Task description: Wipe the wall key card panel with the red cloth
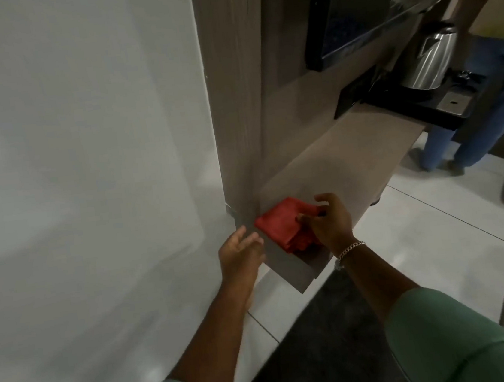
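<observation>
- Your left hand (240, 250) hangs at 7 o'clock of the cloth, fingers spread, holding nothing
- Your right hand (326, 221) sits on the red cloth (276, 224), thumb and fingers half curled and pinching its right edge; the folded cloth lies on the shelf (335, 162) beside the wall corner
- This looks like the pickup step: close the grip, lift the cloth clear
- A kettle (430, 57) stands at 2 o'clock, well apart
- No key card panel shows, so look for it next

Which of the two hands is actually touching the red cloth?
The right hand, the one with the bracelet, has its fingers on the red cloth. The left hand is open beside it, not touching.
</observation>
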### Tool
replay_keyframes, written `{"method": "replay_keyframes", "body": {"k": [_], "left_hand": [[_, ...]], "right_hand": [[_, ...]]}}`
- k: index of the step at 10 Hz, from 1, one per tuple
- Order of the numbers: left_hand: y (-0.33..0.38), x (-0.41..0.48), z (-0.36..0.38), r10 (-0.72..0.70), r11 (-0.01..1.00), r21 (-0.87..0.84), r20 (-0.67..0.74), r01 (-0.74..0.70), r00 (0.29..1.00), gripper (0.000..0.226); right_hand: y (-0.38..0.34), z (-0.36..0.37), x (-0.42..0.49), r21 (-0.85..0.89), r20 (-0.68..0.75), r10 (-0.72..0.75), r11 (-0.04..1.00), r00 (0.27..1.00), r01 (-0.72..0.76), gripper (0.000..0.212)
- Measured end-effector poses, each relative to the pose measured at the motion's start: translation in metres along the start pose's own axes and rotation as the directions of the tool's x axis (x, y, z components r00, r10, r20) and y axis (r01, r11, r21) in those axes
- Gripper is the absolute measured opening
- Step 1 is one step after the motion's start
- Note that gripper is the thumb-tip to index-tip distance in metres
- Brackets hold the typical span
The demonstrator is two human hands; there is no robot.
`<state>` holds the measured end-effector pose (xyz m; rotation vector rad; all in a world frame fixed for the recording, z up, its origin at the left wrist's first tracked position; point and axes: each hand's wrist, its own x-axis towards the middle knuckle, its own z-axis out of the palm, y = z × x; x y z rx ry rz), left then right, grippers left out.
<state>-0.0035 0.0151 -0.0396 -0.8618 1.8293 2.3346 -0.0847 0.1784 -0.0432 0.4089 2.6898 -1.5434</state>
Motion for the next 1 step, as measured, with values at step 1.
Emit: {"method": "replay_keyframes", "body": {"k": [1], "left_hand": [[0.0063,-0.0118,-0.0279,0.14,0.973,0.197,-0.09,-0.12,0.986,0.052]], "right_hand": [[-0.005,0.0003,-0.0195,-0.153,-0.089,-0.168,0.976,0.982,0.153,0.056]]}}
